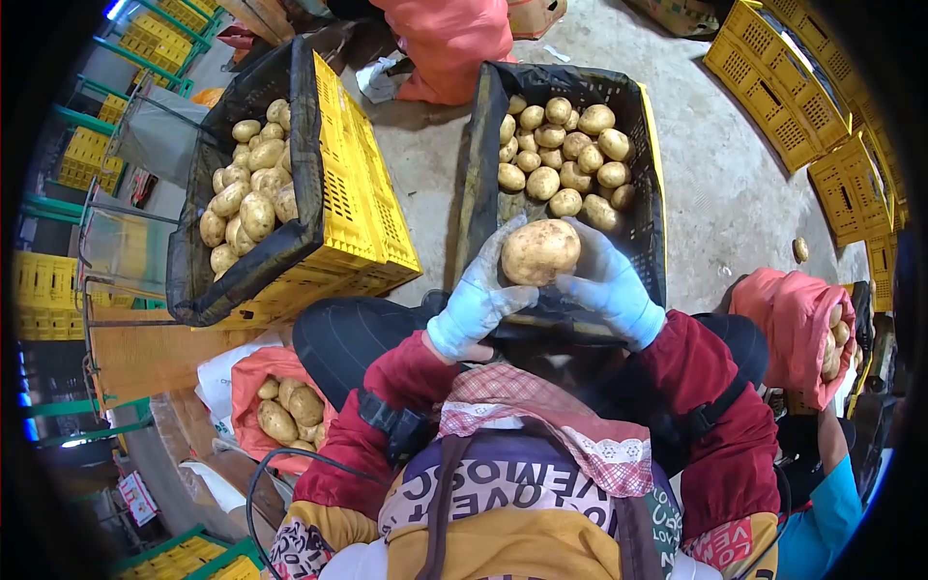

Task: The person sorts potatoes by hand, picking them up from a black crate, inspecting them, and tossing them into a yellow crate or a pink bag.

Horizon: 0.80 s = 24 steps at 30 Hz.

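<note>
Above the front crate [654, 208], hands [541, 275] half-open around one large potato [540, 252].

The left crate [353, 184] and front crate [473, 193] both contain potatoes [574, 175].

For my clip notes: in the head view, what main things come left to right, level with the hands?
Yellow crates at the far left → black-lined crate of potatoes → left hand → large potato → right hand → pink sack of potatoes.
</note>
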Each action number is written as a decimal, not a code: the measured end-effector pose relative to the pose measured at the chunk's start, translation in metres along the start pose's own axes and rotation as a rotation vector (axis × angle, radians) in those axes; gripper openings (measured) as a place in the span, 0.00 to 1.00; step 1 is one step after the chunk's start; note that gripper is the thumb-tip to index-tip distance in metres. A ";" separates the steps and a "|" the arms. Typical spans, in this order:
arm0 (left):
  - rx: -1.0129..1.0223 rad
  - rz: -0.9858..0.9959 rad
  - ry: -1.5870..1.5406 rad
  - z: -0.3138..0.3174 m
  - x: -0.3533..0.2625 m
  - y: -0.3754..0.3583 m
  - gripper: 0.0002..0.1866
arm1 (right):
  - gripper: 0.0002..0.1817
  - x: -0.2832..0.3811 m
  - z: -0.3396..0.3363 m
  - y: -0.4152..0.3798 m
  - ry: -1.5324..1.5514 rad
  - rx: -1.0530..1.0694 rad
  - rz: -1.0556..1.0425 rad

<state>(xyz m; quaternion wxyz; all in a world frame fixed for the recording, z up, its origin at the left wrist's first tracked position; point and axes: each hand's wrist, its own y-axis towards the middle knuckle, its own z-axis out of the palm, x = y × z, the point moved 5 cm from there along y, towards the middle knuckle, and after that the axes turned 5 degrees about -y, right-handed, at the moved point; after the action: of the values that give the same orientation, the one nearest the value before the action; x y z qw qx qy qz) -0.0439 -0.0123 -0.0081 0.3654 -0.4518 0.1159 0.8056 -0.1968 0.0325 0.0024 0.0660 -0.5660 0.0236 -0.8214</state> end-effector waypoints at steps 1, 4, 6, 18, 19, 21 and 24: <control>-0.009 0.135 0.169 -0.001 0.002 0.002 0.47 | 0.44 -0.002 0.000 0.001 -0.112 -0.039 -0.051; -0.047 0.256 0.360 0.003 0.010 0.001 0.46 | 0.45 -0.015 -0.005 0.006 -0.230 -0.140 -0.051; -0.077 0.241 0.384 0.002 0.011 0.001 0.45 | 0.45 -0.016 -0.011 0.004 -0.182 -0.133 -0.017; -0.091 0.028 0.078 -0.008 -0.010 0.004 0.42 | 0.29 0.018 -0.005 0.004 -0.636 -0.067 -0.204; -0.107 0.059 -0.016 -0.018 -0.017 0.004 0.41 | 0.27 0.020 -0.004 0.003 -0.594 -0.062 -0.197; -0.151 0.135 -0.238 -0.049 -0.045 0.006 0.35 | 0.27 0.032 -0.001 0.001 -0.614 -0.048 -0.190; -0.275 0.518 -0.253 -0.078 -0.154 0.005 0.24 | 0.27 0.042 -0.008 -0.010 -0.405 -0.035 -0.130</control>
<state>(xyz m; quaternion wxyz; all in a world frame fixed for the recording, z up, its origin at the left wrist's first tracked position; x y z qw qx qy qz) 0.0528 -0.1308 0.0720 0.0952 -0.3488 0.0707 0.9297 -0.2197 0.0360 0.0396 0.0065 -0.7209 -0.0123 -0.6929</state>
